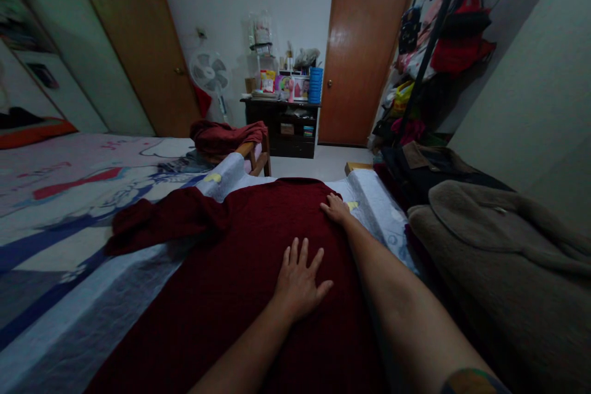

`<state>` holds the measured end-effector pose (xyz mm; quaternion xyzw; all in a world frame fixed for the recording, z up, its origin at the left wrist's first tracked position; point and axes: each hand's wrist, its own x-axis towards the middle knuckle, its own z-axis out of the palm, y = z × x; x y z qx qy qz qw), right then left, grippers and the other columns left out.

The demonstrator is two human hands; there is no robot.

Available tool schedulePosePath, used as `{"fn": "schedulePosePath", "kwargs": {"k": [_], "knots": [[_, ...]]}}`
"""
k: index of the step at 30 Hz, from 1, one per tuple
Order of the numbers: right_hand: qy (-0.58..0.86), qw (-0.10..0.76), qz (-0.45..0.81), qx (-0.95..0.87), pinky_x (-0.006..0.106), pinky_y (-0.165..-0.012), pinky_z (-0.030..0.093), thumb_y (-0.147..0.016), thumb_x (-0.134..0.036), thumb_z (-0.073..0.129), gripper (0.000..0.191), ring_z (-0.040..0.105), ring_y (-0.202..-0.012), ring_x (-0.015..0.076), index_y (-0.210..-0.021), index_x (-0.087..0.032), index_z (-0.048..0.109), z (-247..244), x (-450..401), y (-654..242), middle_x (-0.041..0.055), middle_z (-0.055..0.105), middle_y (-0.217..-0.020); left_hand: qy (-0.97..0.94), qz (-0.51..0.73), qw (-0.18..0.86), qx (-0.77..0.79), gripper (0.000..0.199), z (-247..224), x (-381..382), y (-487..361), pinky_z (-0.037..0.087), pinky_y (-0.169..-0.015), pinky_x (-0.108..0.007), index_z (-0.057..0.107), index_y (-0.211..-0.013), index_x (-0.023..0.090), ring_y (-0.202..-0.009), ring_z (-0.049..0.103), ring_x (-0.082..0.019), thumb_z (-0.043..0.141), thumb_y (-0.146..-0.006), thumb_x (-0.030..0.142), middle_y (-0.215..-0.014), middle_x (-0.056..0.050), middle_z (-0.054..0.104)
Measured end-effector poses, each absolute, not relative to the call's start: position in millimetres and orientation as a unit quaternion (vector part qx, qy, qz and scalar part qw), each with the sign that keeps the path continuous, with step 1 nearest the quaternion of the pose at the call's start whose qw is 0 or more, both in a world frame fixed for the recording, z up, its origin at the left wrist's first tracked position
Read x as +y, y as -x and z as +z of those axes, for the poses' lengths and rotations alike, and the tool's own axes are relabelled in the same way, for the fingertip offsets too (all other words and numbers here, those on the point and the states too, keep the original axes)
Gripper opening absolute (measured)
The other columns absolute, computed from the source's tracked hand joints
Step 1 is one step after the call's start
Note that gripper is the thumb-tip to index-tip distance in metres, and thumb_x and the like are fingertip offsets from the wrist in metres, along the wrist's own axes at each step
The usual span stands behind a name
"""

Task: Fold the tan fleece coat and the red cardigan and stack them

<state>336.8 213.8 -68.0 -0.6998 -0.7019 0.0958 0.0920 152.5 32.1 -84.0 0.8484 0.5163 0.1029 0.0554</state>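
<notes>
Presently, the left grip [299,288] is spread wide with its palm down upon the dark red garment [249,252], the fingers apart and holding nothing. Farther ahead and a little to its right, the right grip [337,208] also lies flat near the garment's far right shoulder, its fingers extended; I cannot see that it pinches any cloth.

The garment lies under both grips, and its long axis runs away from the person, nearly straight ahead. Its collar [301,180] points to the far side, beyond the grips, while the wide body comes back below them. One sleeve [168,217] reaches out leftward from the left grip, with a bend near its end; I cannot make out the other sleeve.

The left forearm slants forward and rightward, and the right arm is stretched forward and inward, rather straight.

The garment's cloth looks matte and soft, with small wrinkles. Around it shows a pale cloth [376,194] with raised ridges on both sides. To the right of the right grip there is a fleecy brown-grey garment [498,246], thick and rounded. Well to the left of the grips spreads a printed blanket [60,221]. Far ahead of them stands a black cabinet [292,148].
</notes>
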Motion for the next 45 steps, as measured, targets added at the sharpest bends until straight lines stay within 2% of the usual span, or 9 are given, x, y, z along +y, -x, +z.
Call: {"fn": "schedulePosePath", "kwargs": {"k": [5,9,14,17,20,27,34,41,45], "knots": [[0.689,0.13,0.056,-0.711,0.047,-0.111,0.022,-0.092,-0.033,0.043,0.052,0.028,-0.139,0.0246,-0.141,-0.018,0.038,-59.8,182.9,-319.6,0.0125,0.031,-0.153,-0.848,0.1,0.044,0.519,0.078,-88.3,33.0,-153.1,0.014,-0.113,-0.056,0.031,-0.149,0.028,-0.144,0.008,-0.04,0.036,-0.085,0.072,-0.157,-0.011,0.022],[0.683,0.149,0.003,-0.715,0.051,-0.112,0.016,-0.09,-0.035,0.047,0.051,0.017,-0.143,0.0285,-0.139,-0.021,0.042,-65.9,154.4,-311.3,0.0098,0.019,-0.158,-0.848,0.099,0.037,0.519,0.082,-89.3,33.8,-154.1,0.012,-0.114,-0.054,0.032,-0.149,0.021,-0.144,0.008,-0.039,0.033,-0.085,0.073,-0.157,-0.014,0.023],[0.717,0.119,0.039,-0.686,0.059,-0.109,0.018,-0.096,-0.039,0.036,0.049,0.021,-0.141,0.0317,-0.14,-0.019,0.041,-66.6,135.7,-320.4,0.0133,0.026,-0.155,-0.846,0.09,0.044,0.523,0.083,-86.9,34.0,-154.9,0.013,-0.114,-0.054,0.033,-0.148,0.021,-0.144,0.009,-0.04,0.029,-0.085,0.074,-0.156,-0.014,0.024],[0.701,0.12,0.038,-0.702,0.052,-0.111,0.019,-0.096,-0.033,0.035,0.048,0.022,-0.142,0.0275,-0.141,-0.017,0.038,-61.8,123.4,-317.6,0.013,0.026,-0.155,-0.845,0.088,0.04,0.526,0.085,-86.4,34.3,-155.4,0.013,-0.114,-0.053,0.034,-0.148,0.019,-0.144,0.01,-0.039,0.028,-0.084,0.075,-0.156,-0.015,0.024],[0.668,0.103,0.057,-0.735,0.04,-0.112,0.023,-0.096,-0.031,0.036,0.044,0.031,-0.138,0.0203,-0.138,-0.019,0.045,-59.5,105.9,-311.4,0.0088,0.035,-0.152,-0.844,0.082,0.038,0.529,0.083,-85.0,34.7,-155.9,0.013,-0.115,-0.052,0.034,-0.147,0.016,-0.144,0.011,-0.037,0.028,-0.086,0.071,-0.156,-0.016,0.024],[0.66,0.057,0.093,-0.744,0.048,-0.112,0.021,-0.095,-0.027,0.036,0.052,0.023,-0.143,0.0249,-0.145,-0.013,0.035,-58.7,53.5,-308.7,0.012,0.028,-0.155,-0.843,0.067,0.046,0.532,0.064,-78.6,36.1,-156.5,0.016,-0.115,-0.049,0.034,-0.148,0.019,-0.144,0.015,-0.035,0.03,-0.093,0.052,-0.156,-0.013,0.026],[0.648,0.031,0.107,-0.754,0.045,-0.114,0.018,-0.093,-0.036,0.038,0.058,0.026,-0.142,0.0282,-0.143,-0.007,0.039,-51.5,-31.5,-296.3,0.0181,0.031,-0.152,-0.84,0.058,0.044,0.538,0.063,-79.6,35.9,-157.0,0.016,-0.114,-0.048,0.034,-0.147,0.02,-0.145,0.014,-0.034,0.034,-0.092,0.049,-0.156,-0.012,0.025],[0.624,0.076,0.067,-0.775,0.05,-0.115,0.014,-0.092,-0.048,0.043,0.062,0.018,-0.144,0.0289,-0.145,-0.017,0.038,-59.2,-110.4,-295.2,0.0105,0.025,-0.155,-0.841,0.063,0.046,0.535,0.062,-71.3,33.4,-157.8,0.016,-0.114,-0.05,0.037,-0.145,0.017,-0.144,0.017,-0.033,0.036,-0.092,0.049,-0.155,-0.015,0.028],[0.615,0.09,0.062,-0.781,0.049,-0.116,0.015,-0.093,-0.047,0.041,0.061,0.019,-0.144,0.0271,-0.146,-0.017,0.036,-64.3,-122.3,-298.5,0.0085,0.025,-0.156,-0.857,0.075,0.058,0.506,0.053,-60.3,3.5,-155.2,0.016,-0.115,-0.047,0.042,-0.142,0.017,-0.144,0.022,-0.026,0.033,-0.095,0.04,-0.154,-0.011,0.032]]}}
